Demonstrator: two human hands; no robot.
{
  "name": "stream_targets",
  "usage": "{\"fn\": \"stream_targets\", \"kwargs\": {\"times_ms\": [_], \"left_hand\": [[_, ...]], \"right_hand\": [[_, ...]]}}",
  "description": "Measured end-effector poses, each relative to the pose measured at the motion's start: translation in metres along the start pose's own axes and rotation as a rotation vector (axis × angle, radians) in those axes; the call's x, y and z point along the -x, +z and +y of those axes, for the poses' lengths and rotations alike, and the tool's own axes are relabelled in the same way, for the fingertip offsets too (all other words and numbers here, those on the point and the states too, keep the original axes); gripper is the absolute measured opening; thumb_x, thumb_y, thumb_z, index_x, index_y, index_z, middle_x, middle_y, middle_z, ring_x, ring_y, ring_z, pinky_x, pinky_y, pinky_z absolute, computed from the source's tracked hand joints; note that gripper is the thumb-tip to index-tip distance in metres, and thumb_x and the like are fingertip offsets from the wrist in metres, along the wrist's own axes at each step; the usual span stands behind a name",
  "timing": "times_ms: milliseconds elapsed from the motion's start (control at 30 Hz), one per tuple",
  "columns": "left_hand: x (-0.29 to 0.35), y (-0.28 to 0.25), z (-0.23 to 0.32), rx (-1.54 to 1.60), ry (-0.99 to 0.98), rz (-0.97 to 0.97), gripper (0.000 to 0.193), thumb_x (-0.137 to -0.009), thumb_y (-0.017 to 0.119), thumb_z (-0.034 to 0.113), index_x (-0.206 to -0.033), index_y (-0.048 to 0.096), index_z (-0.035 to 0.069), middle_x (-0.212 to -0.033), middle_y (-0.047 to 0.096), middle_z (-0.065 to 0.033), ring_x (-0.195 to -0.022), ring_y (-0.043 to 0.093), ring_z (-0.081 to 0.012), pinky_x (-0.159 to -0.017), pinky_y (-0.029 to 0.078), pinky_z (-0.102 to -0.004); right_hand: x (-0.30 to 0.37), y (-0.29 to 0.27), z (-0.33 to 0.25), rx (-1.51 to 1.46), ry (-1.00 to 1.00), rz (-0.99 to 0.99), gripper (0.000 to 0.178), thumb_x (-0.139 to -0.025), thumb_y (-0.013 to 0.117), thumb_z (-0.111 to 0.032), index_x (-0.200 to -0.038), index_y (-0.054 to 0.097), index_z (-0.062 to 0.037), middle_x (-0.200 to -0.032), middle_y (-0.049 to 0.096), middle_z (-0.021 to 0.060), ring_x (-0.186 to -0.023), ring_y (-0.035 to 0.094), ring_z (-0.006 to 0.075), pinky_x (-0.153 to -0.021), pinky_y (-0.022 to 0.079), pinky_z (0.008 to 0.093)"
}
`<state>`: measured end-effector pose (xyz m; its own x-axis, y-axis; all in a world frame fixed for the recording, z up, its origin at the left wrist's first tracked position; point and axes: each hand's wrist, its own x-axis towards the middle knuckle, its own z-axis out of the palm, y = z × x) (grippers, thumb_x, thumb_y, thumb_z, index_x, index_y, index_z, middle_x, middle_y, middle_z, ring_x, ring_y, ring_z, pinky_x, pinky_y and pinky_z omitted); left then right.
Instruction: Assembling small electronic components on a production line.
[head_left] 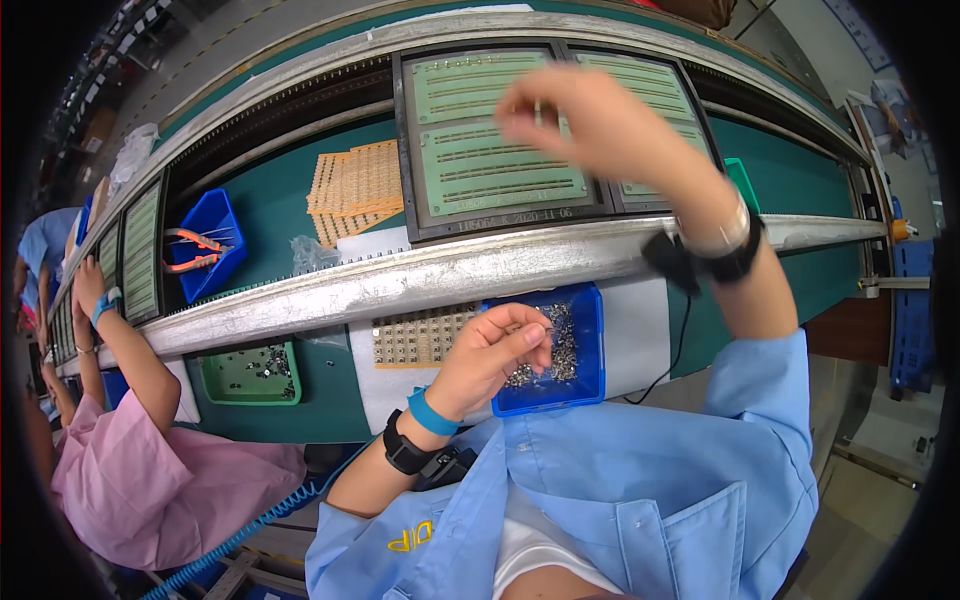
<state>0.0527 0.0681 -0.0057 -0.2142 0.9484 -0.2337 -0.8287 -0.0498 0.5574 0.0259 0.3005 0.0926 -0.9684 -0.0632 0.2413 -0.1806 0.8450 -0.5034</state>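
Observation:
My left hand (488, 358) is closed, thumb against curled fingers, above the left side of a blue bin (598, 345). Whatever it pinches is too small to make out. Many small metal parts (565, 350) fill the bin. Farther out, my right hand (595, 118) reaches over green circuit boards (500, 170) set in a black frame (412, 180). Its fingers are bent into a pinch, slightly blurred, and anything between them cannot be made out. A row of small shiny parts (470, 62) stands along the far edge of the boards.
A metal rail (400, 290) crosses between me and the frame. Tan part sheets (355, 185), a blue bin with orange-handled pliers (200, 250) and a green tray (250, 372) lie leftward. A co-worker in pink (150, 470) works at the left. A black cord (683, 345) hangs near my right arm.

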Motion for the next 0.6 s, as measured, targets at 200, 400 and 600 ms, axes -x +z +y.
{"fn": "stream_targets", "kwargs": {"times_ms": [200, 400, 600], "left_hand": [[-0.001, 0.002, 0.002, 0.115, 0.032, -0.007, 0.017, -0.089, 0.053, 0.015, -0.099, 0.056, 0.002, -0.081, 0.058, -0.0045, -0.071, 0.056, -0.0118, -0.064, 0.046, -0.0244], [-0.002, -0.001, -0.004, 0.05, 0.04, 0.052, 0.018, -0.089, 0.052, 0.015, -0.1, 0.056, 0.001, -0.081, 0.059, -0.0049, -0.069, 0.055, -0.0116, -0.064, 0.046, -0.0241], [-0.005, 0.005, -0.003, 0.06, 0.082, 0.073, 0.019, -0.088, 0.054, 0.014, -0.103, 0.055, 0.001, -0.08, 0.059, -0.0054, -0.07, 0.056, -0.0111, -0.065, 0.046, -0.0235]], "right_hand": [[0.102, 0.025, -0.066, -0.396, 0.072, -0.099, 0.01, -0.074, 0.066, -0.004, -0.083, 0.06, -0.0017, -0.077, 0.061, 0.0084, -0.067, 0.061, 0.0199, -0.06, 0.049, 0.0268], [0.127, 0.053, -0.059, -0.487, 0.08, 0.157, 0.013, -0.072, 0.066, -0.001, -0.083, 0.06, -0.0019, -0.078, 0.061, 0.0078, -0.068, 0.06, 0.0214, -0.059, 0.048, 0.0281], [0.109, 0.039, -0.055, -0.145, -0.068, 0.162, 0.014, -0.072, 0.064, 0.0, -0.082, 0.056, -0.0036, -0.073, 0.057, 0.0068, -0.066, 0.057, 0.0202, -0.058, 0.047, 0.0284]]}}
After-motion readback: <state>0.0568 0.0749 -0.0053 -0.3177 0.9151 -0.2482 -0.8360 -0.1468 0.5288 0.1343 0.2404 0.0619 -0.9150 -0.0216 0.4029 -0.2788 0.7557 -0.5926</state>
